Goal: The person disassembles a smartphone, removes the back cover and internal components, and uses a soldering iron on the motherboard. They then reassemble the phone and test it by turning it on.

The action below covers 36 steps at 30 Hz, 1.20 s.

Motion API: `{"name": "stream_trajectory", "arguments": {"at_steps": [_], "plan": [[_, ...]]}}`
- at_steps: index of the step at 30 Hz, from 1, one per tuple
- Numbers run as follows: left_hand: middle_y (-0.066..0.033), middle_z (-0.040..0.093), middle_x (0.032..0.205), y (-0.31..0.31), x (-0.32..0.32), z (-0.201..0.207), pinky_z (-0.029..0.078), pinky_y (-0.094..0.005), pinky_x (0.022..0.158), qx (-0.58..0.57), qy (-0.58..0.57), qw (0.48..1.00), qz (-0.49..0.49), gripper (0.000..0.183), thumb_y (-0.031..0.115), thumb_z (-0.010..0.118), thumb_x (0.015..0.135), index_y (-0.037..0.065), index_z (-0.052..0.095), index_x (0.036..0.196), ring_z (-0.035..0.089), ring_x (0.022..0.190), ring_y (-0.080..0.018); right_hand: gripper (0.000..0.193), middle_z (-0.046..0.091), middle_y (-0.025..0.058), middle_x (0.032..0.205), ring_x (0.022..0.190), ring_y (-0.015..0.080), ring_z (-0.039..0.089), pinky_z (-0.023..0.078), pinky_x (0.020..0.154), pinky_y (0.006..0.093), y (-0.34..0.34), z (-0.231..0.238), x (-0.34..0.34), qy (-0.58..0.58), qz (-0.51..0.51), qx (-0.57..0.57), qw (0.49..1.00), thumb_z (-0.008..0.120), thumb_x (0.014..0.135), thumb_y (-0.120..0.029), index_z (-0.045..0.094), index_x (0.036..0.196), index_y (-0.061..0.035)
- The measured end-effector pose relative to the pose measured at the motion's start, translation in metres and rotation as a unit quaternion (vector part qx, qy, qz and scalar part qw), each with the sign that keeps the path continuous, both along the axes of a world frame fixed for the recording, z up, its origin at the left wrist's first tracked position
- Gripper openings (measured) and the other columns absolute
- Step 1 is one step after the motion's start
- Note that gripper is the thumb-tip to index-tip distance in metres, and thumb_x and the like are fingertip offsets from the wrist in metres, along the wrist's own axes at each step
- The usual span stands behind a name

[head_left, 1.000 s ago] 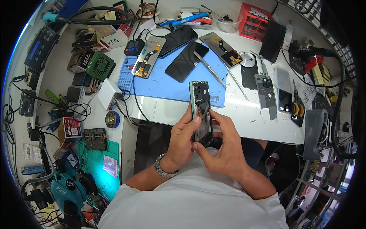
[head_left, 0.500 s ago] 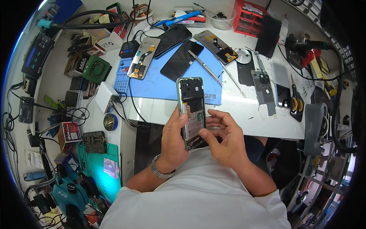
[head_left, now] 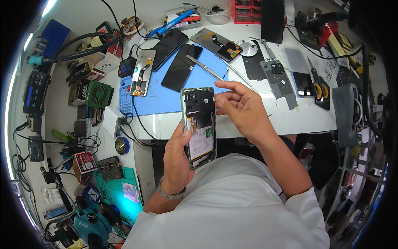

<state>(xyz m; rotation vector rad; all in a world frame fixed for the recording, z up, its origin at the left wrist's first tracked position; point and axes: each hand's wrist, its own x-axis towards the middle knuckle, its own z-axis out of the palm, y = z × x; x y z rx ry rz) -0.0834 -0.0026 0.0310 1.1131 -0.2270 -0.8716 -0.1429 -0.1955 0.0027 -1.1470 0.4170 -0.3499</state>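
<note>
Grasping the phone (head_left: 201,130) in the left hand (head_left: 176,153), thumb along its left edge, tilted up over the near edge of the bench (head_left: 306,122). Poising the right hand (head_left: 245,111) beside its upper right edge, thumb and forefinger close together; impossible to make out at this size whether pinching anything or touching the frame. Judging from the bare battery (head_left: 200,143), past the removal of the back yet short of a closed shell, with the black cover (head_left: 203,116) seated across the upper part. See on the blue mat (head_left: 159,106) two dark screens (head_left: 181,68), tweezers (head_left: 206,68) resting partly on the nearer, and a panel (head_left: 143,72) lying ribbon side up at the left. Note to the right a grey plate (head_left: 282,87) and scissors (head_left: 318,85); to the left a green fan (head_left: 98,94), a tin (head_left: 122,145), and a green mat (head_left: 129,176), brightly lit near a teal microscope (head_left: 93,226). Find farther back red drawers (head_left: 248,11) and a clear tub (head_left: 215,17), with boxes (head_left: 85,162) and cables (head_left: 20,159) crowding the left side and shelving (head_left: 352,174) at lower right.
</note>
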Motion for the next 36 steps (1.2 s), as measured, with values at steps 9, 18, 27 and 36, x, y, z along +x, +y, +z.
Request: {"name": "stream_trajectory", "arguments": {"at_steps": [9, 18, 27, 36], "plan": [[-0.023, 0.064, 0.146, -0.004, -0.003, 0.005, 0.063, -0.0466, 0.101, -0.01, 0.003, 0.999, -0.036, 0.057, 0.03, 0.035, 0.114, -0.003, 0.038, 0.162, 0.073, 0.124, -0.0349, 0.029, 0.079, 0.0106, 0.11, 0.096, 0.0121, 0.074, 0.062, 0.085, 0.0281, -0.008, -0.004, 0.008, -0.021, 0.009, -0.018, 1.0, 0.074, 0.103, -0.004, 0.073, 0.131, 0.0032], [-0.0232, 0.066, 0.142, -0.005, -0.004, 0.0, 0.065, -0.0476, 0.097, -0.016, -0.002, 0.999, -0.03, 0.055, 0.034, 0.036, 0.115, -0.002, 0.042, 0.157, 0.075, 0.119, -0.0363, 0.027, 0.078, 0.012, 0.103, 0.091, 0.0138, 0.074, 0.063, 0.081, 0.0281, -0.008, 0.001, 0.01, -0.03, -0.011, 0.005, 0.999, 0.077, 0.099, 0.001, 0.075, 0.125, 0.006], [-0.0232, 0.068, 0.138, -0.006, 0.003, 0.005, 0.065, -0.0467, 0.096, -0.004, -0.013, 1.0, 0.008, 0.053, 0.032, 0.036, 0.113, -0.001, 0.046, 0.153, 0.075, 0.118, -0.0347, 0.036, 0.077, 0.011, 0.105, 0.095, 0.0132, 0.074, 0.062, 0.084, 0.0272, -0.002, -0.001, -0.002, 0.042, 0.03, -0.003, 0.999, 0.079, 0.099, -0.004, 0.069, 0.131, 0.0082], [-0.0212, 0.069, 0.138, -0.003, 0.004, 0.0, 0.065, -0.0453, 0.099, 0.01, -0.058, 0.997, 0.056, 0.053, 0.029, 0.037, 0.112, -0.002, 0.047, 0.154, 0.076, 0.116, -0.0302, 0.031, 0.077, 0.0114, 0.105, 0.095, 0.0139, 0.074, 0.062, 0.085, 0.0277, 0.017, -0.003, -0.011, 0.087, 0.094, 0.012, 0.992, 0.079, 0.099, -0.005, 0.07, 0.126, 0.007]]}}
